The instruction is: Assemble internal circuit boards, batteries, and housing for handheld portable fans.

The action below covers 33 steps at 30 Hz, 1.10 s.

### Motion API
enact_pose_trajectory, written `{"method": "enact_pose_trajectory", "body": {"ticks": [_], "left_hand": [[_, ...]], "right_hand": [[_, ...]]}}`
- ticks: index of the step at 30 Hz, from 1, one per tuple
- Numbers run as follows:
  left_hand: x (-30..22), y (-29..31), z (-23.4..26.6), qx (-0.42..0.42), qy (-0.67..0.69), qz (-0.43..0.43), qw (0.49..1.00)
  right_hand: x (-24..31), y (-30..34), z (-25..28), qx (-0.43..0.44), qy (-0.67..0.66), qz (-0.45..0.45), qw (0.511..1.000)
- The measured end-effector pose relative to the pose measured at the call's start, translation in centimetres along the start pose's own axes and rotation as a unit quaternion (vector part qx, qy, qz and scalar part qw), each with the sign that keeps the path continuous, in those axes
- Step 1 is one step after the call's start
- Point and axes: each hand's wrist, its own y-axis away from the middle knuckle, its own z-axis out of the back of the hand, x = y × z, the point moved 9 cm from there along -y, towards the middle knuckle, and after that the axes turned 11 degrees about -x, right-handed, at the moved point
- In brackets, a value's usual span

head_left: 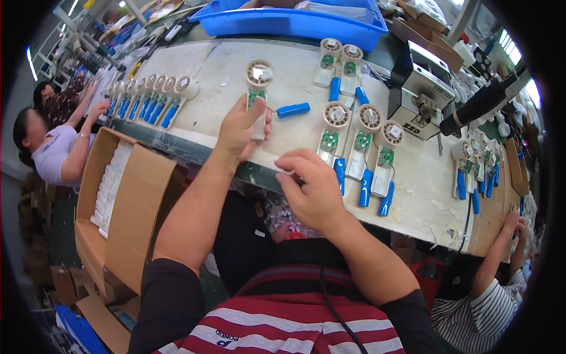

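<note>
Holding a white fan-shaped unit [258, 72] upright in my left hand [243, 128], I have my thumb across the front of its handle and my fingers wrapped behind, just over the near edge of the tabletop [207, 111]. Its round head points away from me, and a green circuit board [256, 94] shows just above my thumb. A blue cylinder [293, 110] lies to the right of the handle, with a thin wire running between them.

My right hand [315, 189] is beside it, nearer to me, fingers loosely curled and the thumb a narrow gap from the index finger; I cannot tell whether something small sits between them. To its right, three similar units [370, 117] lie in a row, each with a green board and a blue cylinder at its lower end. Two more [351, 53] lie beyond those, and a row of units [158, 94] leans along the left. A blue tray [286, 22] stands at the back, and an open cardboard box [138, 215] is below the tabletop's edge on my left.
</note>
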Motion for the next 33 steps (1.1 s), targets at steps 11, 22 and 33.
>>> {"method": "enact_pose_trajectory", "body": {"ticks": [11, 22, 33], "left_hand": [[0.9, 3.3, 0.9, -0.058, 0.15, -0.014, 0.987], [0.8, 3.6, 0.6, -0.034, 0.121, -0.04, 0.991], [2.0, 3.3, 0.9, 0.106, 0.192, -0.022, 0.975]], "right_hand": [[-1.7, -1.6, -5.9, -0.014, 0.066, 0.035, 0.997], [-1.1, -1.3, -5.9, -0.055, 0.066, 0.103, 0.991], [-1.6, -1.2, -5.3, 0.006, 0.098, -0.017, 0.995]]}}
